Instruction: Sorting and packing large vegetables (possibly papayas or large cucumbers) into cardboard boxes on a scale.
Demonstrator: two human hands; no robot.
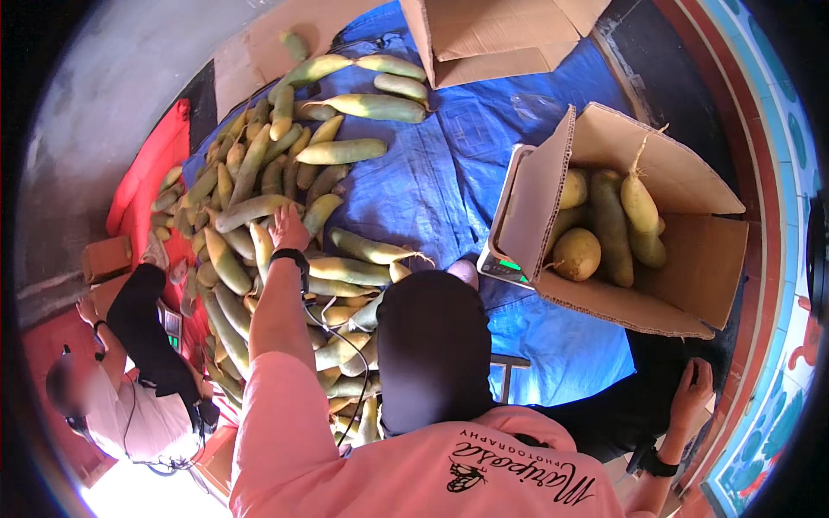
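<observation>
My left hand (289, 228) reaches onto the heap and lies over the right end of a pale green radish (249, 213). Whether its fingers grip that radish is hard to make out. More green radishes (346, 152) surround it, several with thin roots. Off to the lower right, my right hand (692, 396) hovers beside my bent leg, fingers loosely curled and nothing seen in them. An open cardboard box (690, 269) stands forward of that hand, holding several radishes, among them a long dark green one (612, 226) and a round-ended yellowish one (577, 254).
The box rests on a scale (508, 269) with a lit green display. A blue tarpaulin (414, 188) covers the floor. Another cardboard box (499, 39) stands at the far side. At left, another person (139, 414) sits by a second scale (172, 324). My dark-clad knee (434, 349) rises centrally.
</observation>
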